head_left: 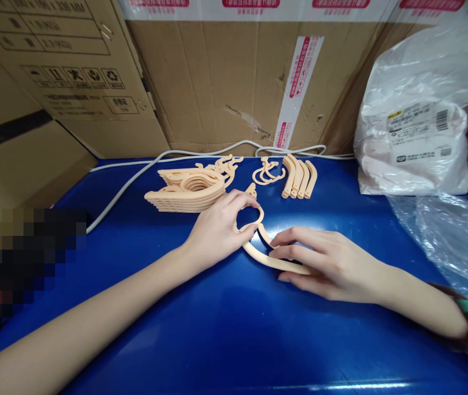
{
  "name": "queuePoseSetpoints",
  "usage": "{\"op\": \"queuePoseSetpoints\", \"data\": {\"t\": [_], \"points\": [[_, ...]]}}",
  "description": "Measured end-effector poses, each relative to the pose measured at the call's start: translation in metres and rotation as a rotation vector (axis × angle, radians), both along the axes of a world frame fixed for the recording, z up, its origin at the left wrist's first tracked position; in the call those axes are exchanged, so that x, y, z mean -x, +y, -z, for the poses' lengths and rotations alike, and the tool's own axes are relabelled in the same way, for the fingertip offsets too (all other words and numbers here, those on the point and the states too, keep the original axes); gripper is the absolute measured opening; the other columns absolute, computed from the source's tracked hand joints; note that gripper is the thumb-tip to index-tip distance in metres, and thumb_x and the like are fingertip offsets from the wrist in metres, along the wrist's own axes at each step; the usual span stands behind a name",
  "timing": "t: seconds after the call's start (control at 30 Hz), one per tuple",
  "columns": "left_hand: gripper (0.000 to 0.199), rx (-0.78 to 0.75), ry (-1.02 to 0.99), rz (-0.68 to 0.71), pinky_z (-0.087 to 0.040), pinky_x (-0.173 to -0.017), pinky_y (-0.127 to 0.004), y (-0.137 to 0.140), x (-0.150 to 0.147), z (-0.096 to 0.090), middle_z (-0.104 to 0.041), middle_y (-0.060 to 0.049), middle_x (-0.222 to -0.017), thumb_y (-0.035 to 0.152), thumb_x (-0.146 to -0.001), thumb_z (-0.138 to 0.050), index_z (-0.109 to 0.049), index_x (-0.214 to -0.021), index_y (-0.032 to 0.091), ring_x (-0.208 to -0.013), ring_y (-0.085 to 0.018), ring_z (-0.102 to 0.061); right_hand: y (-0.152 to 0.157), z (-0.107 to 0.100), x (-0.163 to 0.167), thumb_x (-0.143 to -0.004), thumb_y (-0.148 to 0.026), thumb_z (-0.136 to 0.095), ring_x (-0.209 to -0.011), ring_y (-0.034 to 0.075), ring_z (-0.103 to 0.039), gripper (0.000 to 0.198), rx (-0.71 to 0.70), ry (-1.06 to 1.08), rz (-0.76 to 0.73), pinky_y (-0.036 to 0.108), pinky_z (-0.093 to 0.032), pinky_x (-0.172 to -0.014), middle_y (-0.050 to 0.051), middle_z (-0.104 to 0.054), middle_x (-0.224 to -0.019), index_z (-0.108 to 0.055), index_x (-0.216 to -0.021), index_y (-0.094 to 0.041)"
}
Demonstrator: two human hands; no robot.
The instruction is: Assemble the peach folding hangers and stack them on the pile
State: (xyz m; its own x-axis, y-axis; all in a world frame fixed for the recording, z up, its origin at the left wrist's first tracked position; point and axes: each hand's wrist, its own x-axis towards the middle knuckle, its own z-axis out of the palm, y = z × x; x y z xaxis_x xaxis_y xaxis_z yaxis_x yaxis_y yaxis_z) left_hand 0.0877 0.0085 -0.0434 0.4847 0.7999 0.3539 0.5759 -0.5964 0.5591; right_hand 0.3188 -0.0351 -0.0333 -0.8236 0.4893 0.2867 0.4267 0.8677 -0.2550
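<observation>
A cream plastic folding hanger [267,259] is held just above or on the blue table, between both hands. My left hand [220,220] is closed on its round middle part, thumb and forefinger pinching the ring. My right hand [332,262] grips the curved arm of the hanger on the right, fingers closed around it. Beyond my left hand lies a neat stack of similar cream hangers [188,204]. Behind it are loose hook pieces [229,164], with more hooks [265,174] further right. Several curved hanger arms [299,178] lie side by side there. A small cream piece [251,190] is partly hidden behind my left hand.
A white cable [135,176] runs along the back of the blue table [201,334]. Cardboard boxes [217,82] stand behind and at left. A clear plastic bag with a labelled white packet [415,148] sits at right. A pixelated dark area covers the left edge.
</observation>
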Motion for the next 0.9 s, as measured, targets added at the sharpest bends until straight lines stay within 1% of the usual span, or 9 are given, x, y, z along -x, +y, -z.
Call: {"op": "queuePoseSetpoints", "data": {"t": [0.1,0.2,0.33,0.43,0.57,0.63,0.77,0.9], "points": [[0.024,0.013,0.003,-0.019,-0.046,-0.100,-0.040,0.0010,0.0000,-0.0005,-0.064,-0.004,-0.116,0.015,-0.082,-0.061,-0.061,-0.105,0.022,-0.111,-0.022,-0.059,-0.0012,-0.0004,0.0006,-0.094,-0.025,-0.053,-0.097,0.017,-0.064,0.021,0.045,0.010,0.001,0.028,-0.052,-0.079,0.011,-0.062,-0.113,-0.061,-0.111,-0.016],[0.023,0.008,-0.015,0.001,-0.046,-0.100,-0.041,0.0021,0.0002,0.0002,-0.064,-0.004,-0.115,0.014,-0.083,-0.059,-0.061,-0.104,0.022,-0.111,-0.022,-0.059,-0.0018,-0.0004,0.0014,-0.095,-0.023,-0.052,-0.095,0.016,-0.064,0.019,0.080,0.019,-0.009,0.028,-0.053,-0.079,0.011,-0.062,-0.113,-0.062,-0.110,-0.017],[0.025,0.008,-0.032,0.028,-0.046,-0.100,-0.041,0.0031,0.0007,0.0019,-0.064,-0.005,-0.115,0.009,-0.081,-0.058,-0.060,-0.103,0.022,-0.112,-0.023,-0.058,-0.0014,0.0002,0.0020,-0.095,-0.019,-0.050,-0.092,0.014,-0.063,0.019,0.129,0.061,-0.003,0.026,-0.053,-0.078,0.009,-0.063,-0.111,-0.063,-0.108,-0.019],[0.023,0.016,-0.050,0.038,-0.045,-0.100,-0.041,0.0031,0.0014,0.0024,-0.063,-0.005,-0.115,0.010,-0.084,-0.055,-0.059,-0.104,0.021,-0.112,-0.022,-0.058,-0.0004,0.0001,0.0018,-0.095,-0.018,-0.048,-0.091,0.013,-0.063,0.019,0.162,0.075,0.002,0.025,-0.052,-0.078,0.009,-0.063,-0.110,-0.062,-0.107,-0.019],[0.021,0.035,-0.080,0.046,-0.045,-0.102,-0.041,0.0029,0.0022,0.0027,-0.062,-0.005,-0.114,0.010,-0.088,-0.049,-0.059,-0.104,0.021,-0.111,-0.022,-0.059,0.0026,-0.0013,0.0006,-0.094,-0.020,-0.051,-0.094,0.017,-0.060,0.018,0.118,0.034,0.022,0.030,-0.049,-0.080,0.010,-0.063,-0.111,-0.061,-0.109,-0.018],[0.022,0.039,-0.092,0.049,-0.044,-0.102,-0.042,0.0032,0.0022,0.0031,-0.062,-0.006,-0.113,0.009,-0.088,-0.048,-0.059,-0.104,0.020,-0.111,-0.022,-0.059,0.0042,-0.0018,-0.0002,-0.093,-0.020,-0.052,-0.094,0.019,-0.058,0.020,0.101,0.012,0.025,0.033,-0.046,-0.081,0.009,-0.065,-0.108,-0.060,-0.111,-0.018],[0.028,0.033,-0.126,0.061,-0.045,-0.100,-0.039,0.0047,0.0020,0.0048,-0.062,-0.007,-0.111,0.003,-0.088,-0.042,-0.058,-0.105,0.018,-0.108,-0.019,-0.059,0.0058,-0.0013,-0.0008,-0.094,-0.017,-0.051,-0.093,0.018,-0.055,0.022,0.137,0.026,0.029,0.034,-0.043,-0.083,0.007,-0.066,-0.101,-0.060,-0.113,-0.018],[0.035,0.014,-0.149,0.080,-0.045,-0.100,-0.036,0.0065,0.0022,0.0070,-0.062,-0.007,-0.111,-0.003,-0.085,-0.037,-0.058,-0.104,0.018,-0.109,-0.017,-0.058,0.0058,-0.0007,-0.0005,-0.093,-0.015,-0.051,-0.095,0.018,-0.055,0.024,0.146,0.034,0.030,0.034,-0.042,-0.083,0.006,-0.065,-0.104,-0.060,-0.115,-0.019]]}}
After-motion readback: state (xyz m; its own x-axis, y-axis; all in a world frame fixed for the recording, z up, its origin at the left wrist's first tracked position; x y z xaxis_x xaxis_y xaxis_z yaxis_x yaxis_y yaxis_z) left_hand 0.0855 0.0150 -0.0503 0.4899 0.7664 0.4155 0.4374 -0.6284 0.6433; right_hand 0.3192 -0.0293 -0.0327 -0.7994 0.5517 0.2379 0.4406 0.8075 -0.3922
